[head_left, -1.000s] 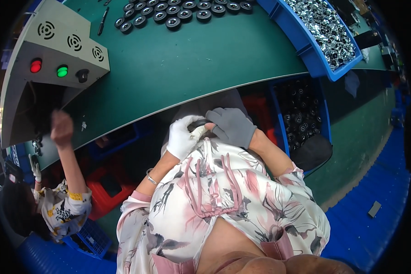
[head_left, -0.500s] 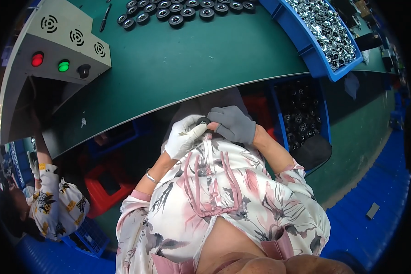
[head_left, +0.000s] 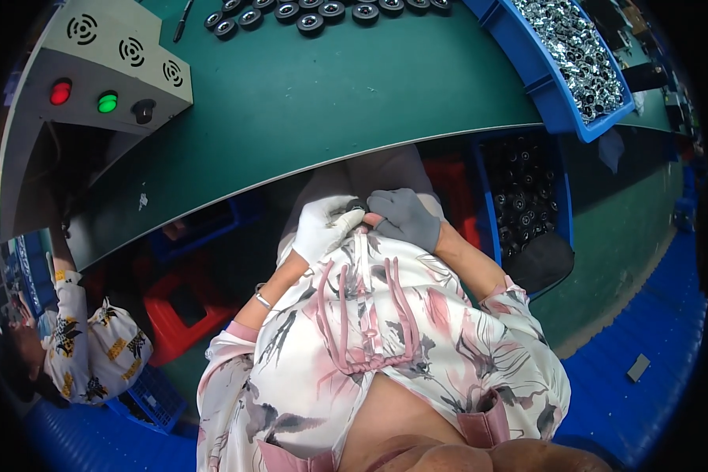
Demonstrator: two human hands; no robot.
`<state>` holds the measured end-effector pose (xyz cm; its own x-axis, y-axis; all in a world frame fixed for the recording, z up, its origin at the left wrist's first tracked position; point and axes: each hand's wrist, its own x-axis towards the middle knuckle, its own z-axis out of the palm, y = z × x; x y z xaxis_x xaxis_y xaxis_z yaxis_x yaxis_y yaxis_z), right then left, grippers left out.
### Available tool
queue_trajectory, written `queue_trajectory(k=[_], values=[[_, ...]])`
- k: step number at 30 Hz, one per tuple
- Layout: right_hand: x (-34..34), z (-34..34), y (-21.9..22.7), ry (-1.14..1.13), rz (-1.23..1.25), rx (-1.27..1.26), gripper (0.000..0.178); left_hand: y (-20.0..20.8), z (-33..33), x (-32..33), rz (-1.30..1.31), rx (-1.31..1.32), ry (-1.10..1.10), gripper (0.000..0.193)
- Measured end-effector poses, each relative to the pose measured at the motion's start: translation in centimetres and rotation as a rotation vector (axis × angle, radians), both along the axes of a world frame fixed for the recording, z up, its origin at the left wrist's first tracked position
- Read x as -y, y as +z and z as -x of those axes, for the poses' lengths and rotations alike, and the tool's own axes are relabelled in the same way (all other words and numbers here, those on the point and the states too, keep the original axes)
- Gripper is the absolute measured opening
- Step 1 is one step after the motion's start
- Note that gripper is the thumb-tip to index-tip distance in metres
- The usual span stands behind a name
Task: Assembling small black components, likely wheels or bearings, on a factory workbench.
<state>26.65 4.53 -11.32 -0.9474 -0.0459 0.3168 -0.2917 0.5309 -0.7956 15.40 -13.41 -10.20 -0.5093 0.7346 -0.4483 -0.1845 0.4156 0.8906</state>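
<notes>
Close to my body, below the table's near edge, both hands meet around a small round black wheel. My left hand, in a white glove, pinches the wheel between thumb and fingers. My right hand wears a grey glove with the thumb tip bare. Its fingers are curled and pressed against the wheel's right side. The gloves cover most of the wheel, so its details are hidden. On the table, several black wheels with silvery centres lie in loose rows at the far side.
A blue bin of shiny metal parts stands at the table's right. Beneath it, a blue crate holds black wheels. At left are a grey machine housing with lights, a pen, a red stool and another person.
My hands stay together at the wheel, with the fingers shifted slightly. The view has moved a little, and the person at left has moved an arm.
</notes>
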Motion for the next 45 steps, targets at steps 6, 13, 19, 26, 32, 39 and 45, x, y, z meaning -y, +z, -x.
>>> queue_trajectory(k=[6, 13, 19, 26, 32, 39, 45], values=[[0.4, -0.4, 0.1, -0.023, -0.029, 0.005, 0.022, 0.1, 0.3, 0.2, -0.022, -0.102, -0.064, 0.031], [0.6, -0.1, 0.3, -0.233, 0.172, 0.123, 0.02, 1.6, 0.7, -0.8, -0.034, -0.076, -0.063, 0.031], [0.5, 0.1, 0.9, -0.267, 0.286, 0.253, 0.02, 1.6, 0.3, -0.7, -0.047, 0.206, 0.096, 0.032], [0.9, 0.3, 1.1, -0.263, 0.176, 0.116, 0.017, 0.4, -0.4, -0.5, -0.028, -0.311, -0.009, 0.026], [1.3, 0.3, 1.5, -0.371, 0.649, 0.401, 0.023, 2.9, 0.3, -1.2, -0.18, 0.459, 0.203, 0.031], [1.4, 0.6, 2.5, -0.363, 0.747, 0.442, 0.021, -0.1, -0.2, -0.4, -0.28, -0.071, 0.166, 0.027], [1.3, 0.1, 0.7, -0.432, 0.716, 0.488, 0.022, 1.4, -0.1, -0.7, -0.206, -0.231, 0.065, 0.025]])
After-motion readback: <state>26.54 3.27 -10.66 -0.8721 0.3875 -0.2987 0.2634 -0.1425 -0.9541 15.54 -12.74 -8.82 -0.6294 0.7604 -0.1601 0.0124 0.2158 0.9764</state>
